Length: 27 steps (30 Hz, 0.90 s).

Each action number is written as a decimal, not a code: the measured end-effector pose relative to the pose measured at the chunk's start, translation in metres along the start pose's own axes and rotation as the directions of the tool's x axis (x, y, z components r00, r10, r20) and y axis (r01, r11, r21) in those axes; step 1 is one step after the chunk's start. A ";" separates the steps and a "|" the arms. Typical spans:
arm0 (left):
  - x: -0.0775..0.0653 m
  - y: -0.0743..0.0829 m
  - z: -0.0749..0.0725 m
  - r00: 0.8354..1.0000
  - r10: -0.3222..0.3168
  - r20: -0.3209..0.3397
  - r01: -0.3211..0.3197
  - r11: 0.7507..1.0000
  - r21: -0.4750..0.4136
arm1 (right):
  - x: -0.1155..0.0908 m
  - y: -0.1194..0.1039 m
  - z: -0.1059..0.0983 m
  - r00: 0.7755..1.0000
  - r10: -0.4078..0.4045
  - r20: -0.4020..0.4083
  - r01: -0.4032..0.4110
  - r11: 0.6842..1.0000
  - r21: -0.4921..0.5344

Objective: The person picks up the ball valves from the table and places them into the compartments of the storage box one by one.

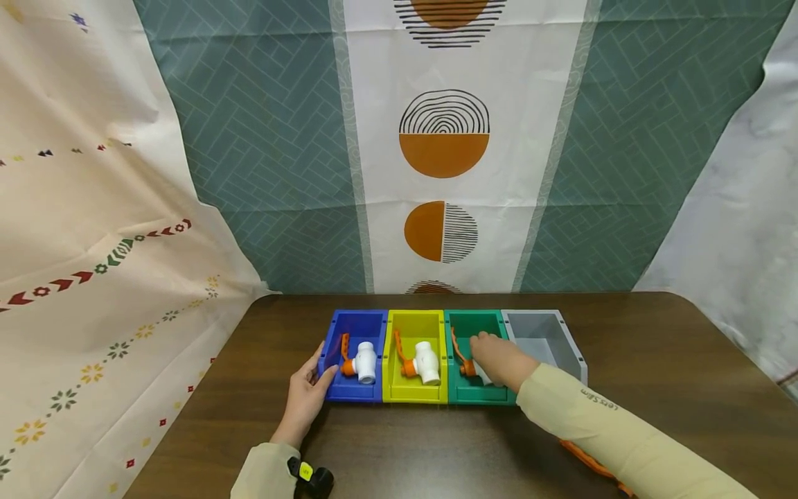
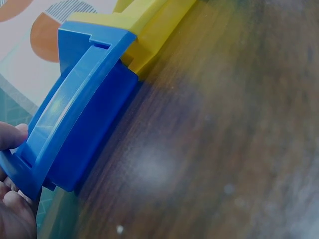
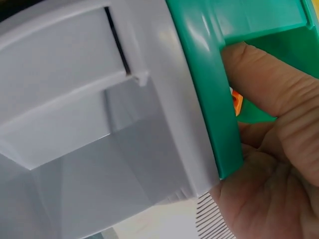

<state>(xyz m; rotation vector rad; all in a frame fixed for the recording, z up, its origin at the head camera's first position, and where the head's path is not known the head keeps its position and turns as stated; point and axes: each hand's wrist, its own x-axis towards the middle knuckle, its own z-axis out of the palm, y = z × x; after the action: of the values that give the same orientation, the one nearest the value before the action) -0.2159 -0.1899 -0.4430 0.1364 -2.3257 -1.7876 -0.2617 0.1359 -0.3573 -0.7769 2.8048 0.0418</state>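
My left hand [image 1: 307,400] grips the left wall of the blue bin [image 1: 353,394], its thumb over the rim and its fingers outside. Inside that bin lies a white ball valve [image 1: 366,362] with an orange lever handle. A similar ball valve [image 1: 427,363] lies in the yellow bin [image 1: 415,394]. Reaching into the green bin [image 1: 476,395], my right hand [image 1: 501,359] has its fingers around the white body of a third ball valve [image 1: 467,367]. That valve's orange handle shows left of the hand; the fingertips are hidden. In the right wrist view, the thumb [image 3: 269,74] dips past the green rim.
A grey bin [image 1: 539,329] joins the row on the right, beside the green one. Partly under my right sleeve, an orange handle [image 1: 586,457] lies on the brown wooden table [image 1: 399,450]. Patterned cloth [image 1: 268,138] hangs behind the table.
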 end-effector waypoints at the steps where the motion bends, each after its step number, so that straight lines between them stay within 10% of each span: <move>1: 0.000 0.000 0.000 1.000 -0.003 0.000 0.003 1.000 0.001 | 0.000 0.000 0.000 1.000 0.000 0.005 0.000 1.000 0.000; 27: -0.001 0.002 0.000 1.000 -0.009 -0.005 0.010 1.000 0.016 | -0.009 0.011 -0.006 0.999 -0.005 -0.052 0.012 0.989 0.147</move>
<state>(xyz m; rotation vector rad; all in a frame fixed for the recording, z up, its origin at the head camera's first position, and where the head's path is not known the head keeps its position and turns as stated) -0.2150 -0.1888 -0.4410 0.1542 -2.3409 -1.7710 -0.2612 0.1492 -0.3499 -0.7650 2.8130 -0.1879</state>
